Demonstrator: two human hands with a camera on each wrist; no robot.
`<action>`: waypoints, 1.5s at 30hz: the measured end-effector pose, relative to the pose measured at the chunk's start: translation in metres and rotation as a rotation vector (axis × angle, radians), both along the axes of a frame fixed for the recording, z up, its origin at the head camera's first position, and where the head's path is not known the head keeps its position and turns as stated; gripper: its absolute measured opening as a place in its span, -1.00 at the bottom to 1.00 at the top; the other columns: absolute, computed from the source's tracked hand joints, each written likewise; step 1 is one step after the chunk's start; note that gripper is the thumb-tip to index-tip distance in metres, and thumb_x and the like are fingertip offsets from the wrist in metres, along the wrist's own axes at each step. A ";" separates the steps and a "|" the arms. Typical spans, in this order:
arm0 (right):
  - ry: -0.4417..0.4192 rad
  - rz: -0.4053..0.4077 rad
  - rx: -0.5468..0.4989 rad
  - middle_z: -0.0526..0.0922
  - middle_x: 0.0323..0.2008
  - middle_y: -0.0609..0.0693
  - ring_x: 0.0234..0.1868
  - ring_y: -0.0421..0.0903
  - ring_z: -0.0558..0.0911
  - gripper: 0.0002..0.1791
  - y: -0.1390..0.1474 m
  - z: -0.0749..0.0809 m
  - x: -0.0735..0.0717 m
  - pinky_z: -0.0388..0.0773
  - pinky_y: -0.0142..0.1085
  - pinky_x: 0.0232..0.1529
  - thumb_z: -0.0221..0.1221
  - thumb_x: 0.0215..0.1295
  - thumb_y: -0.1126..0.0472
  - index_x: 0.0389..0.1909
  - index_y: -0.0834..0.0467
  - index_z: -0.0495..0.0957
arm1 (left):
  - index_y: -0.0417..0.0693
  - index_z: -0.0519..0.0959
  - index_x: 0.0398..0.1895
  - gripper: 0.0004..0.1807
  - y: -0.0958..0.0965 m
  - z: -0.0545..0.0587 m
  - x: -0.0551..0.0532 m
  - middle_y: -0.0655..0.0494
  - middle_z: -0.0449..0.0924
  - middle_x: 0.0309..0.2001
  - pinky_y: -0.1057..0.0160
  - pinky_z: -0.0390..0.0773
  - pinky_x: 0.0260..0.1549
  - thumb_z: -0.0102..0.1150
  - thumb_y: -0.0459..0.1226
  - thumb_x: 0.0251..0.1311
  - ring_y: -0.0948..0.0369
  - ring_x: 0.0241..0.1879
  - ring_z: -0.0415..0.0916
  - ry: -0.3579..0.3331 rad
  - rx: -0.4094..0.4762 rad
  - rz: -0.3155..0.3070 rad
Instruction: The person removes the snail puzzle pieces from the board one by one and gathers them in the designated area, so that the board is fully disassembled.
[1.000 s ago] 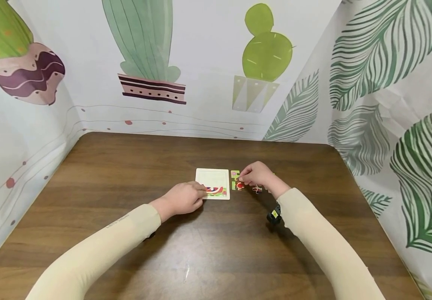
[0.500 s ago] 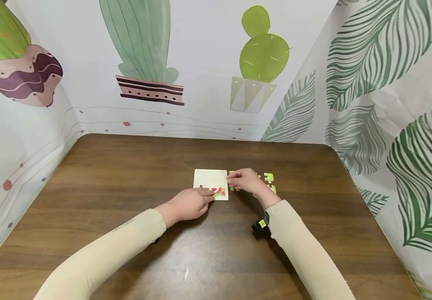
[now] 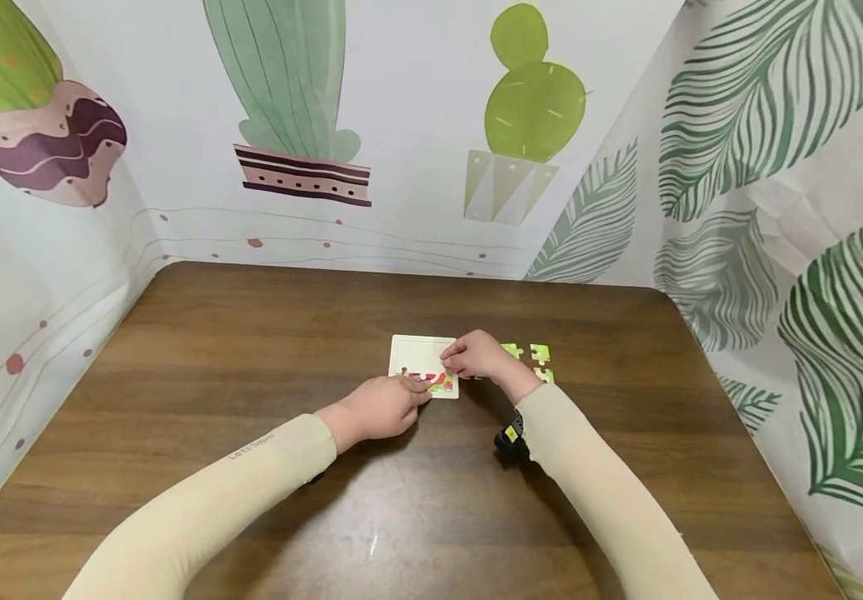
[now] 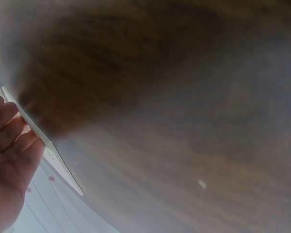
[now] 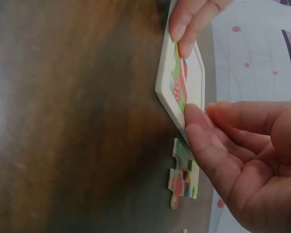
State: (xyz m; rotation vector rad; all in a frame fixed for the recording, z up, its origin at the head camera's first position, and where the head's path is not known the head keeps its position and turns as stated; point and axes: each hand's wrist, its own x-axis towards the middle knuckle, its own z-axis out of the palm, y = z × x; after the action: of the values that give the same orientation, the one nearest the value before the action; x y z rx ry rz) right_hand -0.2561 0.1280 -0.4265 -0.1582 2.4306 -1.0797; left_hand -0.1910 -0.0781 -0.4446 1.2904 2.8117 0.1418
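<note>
A cream puzzle tray (image 3: 418,353) lies mid-table, with joined puzzle pieces (image 3: 443,382) in red, white and green along its near side. My left hand (image 3: 381,407) rests straight fingertips on those pieces at the near edge. In the left wrist view, that hand (image 4: 12,162) lies against the tray's edge. Over the tray's right side, my right hand (image 3: 481,356) brings thumb and fingers together in a pinch. In the right wrist view, the right hand's fingers (image 5: 199,133) almost wholly hide the puzzle piece between them, beside the placed pieces (image 5: 177,91).
Several loose puzzle pieces (image 3: 540,354) lie on the brown table (image 3: 431,500) to the tray's right, partly behind my right hand. Others (image 5: 178,182) appear close to the tray corner in the right wrist view. A patterned wall covering (image 3: 416,225) rises behind the table.
My right hand has moved left from the loose pieces to the tray's right side, fingers pinched. My left hand has slid slightly right along the placed pieces.
</note>
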 end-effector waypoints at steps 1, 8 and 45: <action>-0.003 0.014 0.017 0.82 -0.23 0.18 -0.38 -0.28 0.66 -0.73 -0.001 0.002 -0.001 0.68 -0.45 -0.27 0.22 0.39 0.31 -0.01 0.36 0.71 | -0.15 0.67 0.19 -0.60 0.000 0.000 0.000 -0.04 0.64 0.28 0.08 0.59 0.27 0.05 -0.30 0.36 0.08 0.31 0.59 -0.002 0.002 0.004; -0.055 0.072 0.082 0.79 -0.09 0.23 -0.34 -0.24 0.68 -0.75 -0.007 0.006 -0.010 0.75 -0.34 -0.11 0.25 0.35 0.36 -0.01 0.37 0.71 | -0.18 0.65 0.22 -0.59 0.002 -0.001 0.003 -0.05 0.62 0.31 0.08 0.59 0.27 0.05 -0.29 0.37 0.07 0.31 0.59 -0.026 0.015 0.017; -0.073 0.065 0.042 0.72 -0.32 0.03 -0.45 -0.25 0.56 -0.80 -0.001 0.000 -0.010 0.57 -0.47 -0.38 0.25 0.29 0.41 -0.11 0.37 0.73 | -0.16 0.65 0.22 -0.59 -0.002 -0.003 0.004 -0.06 0.61 0.32 0.11 0.56 0.30 0.04 -0.31 0.37 0.07 0.33 0.58 -0.029 0.045 0.030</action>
State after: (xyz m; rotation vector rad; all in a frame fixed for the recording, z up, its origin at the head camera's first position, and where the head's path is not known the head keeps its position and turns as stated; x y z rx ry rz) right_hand -0.2664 0.1268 -0.4266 -0.1796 2.3644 -0.9880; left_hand -0.1869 -0.0799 -0.4477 1.2453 2.8198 0.2250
